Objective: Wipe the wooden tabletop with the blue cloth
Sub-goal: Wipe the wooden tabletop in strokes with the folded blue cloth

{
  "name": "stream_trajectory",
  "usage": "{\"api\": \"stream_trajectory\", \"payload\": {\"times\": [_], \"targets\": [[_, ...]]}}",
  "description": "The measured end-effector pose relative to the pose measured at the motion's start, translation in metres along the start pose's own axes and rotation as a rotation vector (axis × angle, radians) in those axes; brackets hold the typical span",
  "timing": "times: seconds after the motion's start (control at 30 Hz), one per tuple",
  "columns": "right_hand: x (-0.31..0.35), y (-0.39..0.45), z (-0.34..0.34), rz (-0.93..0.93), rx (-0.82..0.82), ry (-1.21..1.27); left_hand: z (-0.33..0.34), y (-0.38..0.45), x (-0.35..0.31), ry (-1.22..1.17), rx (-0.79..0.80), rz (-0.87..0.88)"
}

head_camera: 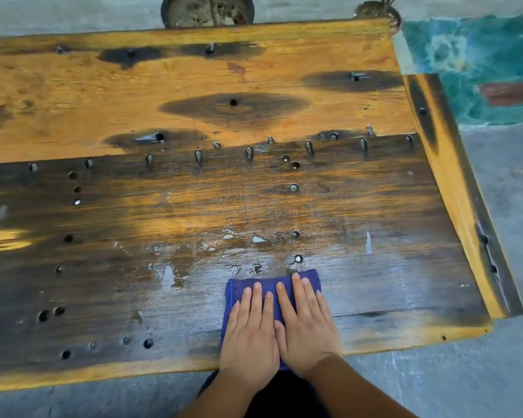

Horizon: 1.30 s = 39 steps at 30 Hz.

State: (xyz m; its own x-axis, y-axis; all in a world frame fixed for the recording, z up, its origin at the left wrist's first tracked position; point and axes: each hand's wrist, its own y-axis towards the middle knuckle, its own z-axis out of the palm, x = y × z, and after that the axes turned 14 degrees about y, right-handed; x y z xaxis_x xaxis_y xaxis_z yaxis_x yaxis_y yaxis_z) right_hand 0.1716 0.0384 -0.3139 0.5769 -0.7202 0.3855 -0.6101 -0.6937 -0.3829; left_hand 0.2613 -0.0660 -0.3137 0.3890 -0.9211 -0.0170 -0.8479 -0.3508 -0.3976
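Flat, fingers straight, left hand (pixel 249 333) and right hand (pixel 307 330) pressing cloth (pixel 239 289) at wet tabletop's (pixel 194 206) six o'clock edge.

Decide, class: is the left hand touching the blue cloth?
Touching. The head view shows the left hand lying flat on the blue cloth, straight fingers pressing it onto the wooden tabletop.

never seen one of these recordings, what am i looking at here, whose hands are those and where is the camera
There is no machine here. One camera worn on a person's head looks forward and down, so these are that person's own two bare hands. The left hand and right hand lie side by side, fingers straight, pressing a folded blue cloth flat onto a worn wooden tabletop dotted with holes and nails. Nothing is gripped. Wet patches glisten just beyond and left of the cloth.
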Motion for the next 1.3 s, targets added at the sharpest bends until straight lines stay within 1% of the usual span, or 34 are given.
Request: {"api": "stream_trajectory", "payload": {"times": [0.13, 0.33, 0.53, 0.8, 1.03, 1.23, 1.3], "targets": [[-0.004, 0.012, -0.003, -0.007, -0.01, 0.022, -0.003, 0.015, 0.003, 0.003, -0.002, 0.01], [-0.015, 0.074, -0.02, -0.041, -0.072, 0.026, -0.019, 0.071, 0.01, 0.008, -0.027, -0.032], [-0.021, 0.144, -0.039, -0.023, -0.082, 0.034, -0.034, 0.139, 0.03, 0.066, -0.036, -0.04], [-0.024, 0.201, -0.059, -0.046, -0.059, 0.036, -0.05, 0.193, 0.044, 0.048, -0.046, -0.054], [-0.021, 0.208, -0.064, 0.002, -0.039, 0.038, -0.058, 0.211, 0.05, 0.045, -0.065, -0.009], [-0.017, 0.223, -0.074, -0.007, -0.102, 0.071, -0.066, 0.231, 0.056, 0.044, -0.087, 0.018], [-0.017, 0.238, -0.079, -0.012, -0.09, 0.065, -0.068, 0.243, 0.059, 0.044, -0.087, 0.008]]}}
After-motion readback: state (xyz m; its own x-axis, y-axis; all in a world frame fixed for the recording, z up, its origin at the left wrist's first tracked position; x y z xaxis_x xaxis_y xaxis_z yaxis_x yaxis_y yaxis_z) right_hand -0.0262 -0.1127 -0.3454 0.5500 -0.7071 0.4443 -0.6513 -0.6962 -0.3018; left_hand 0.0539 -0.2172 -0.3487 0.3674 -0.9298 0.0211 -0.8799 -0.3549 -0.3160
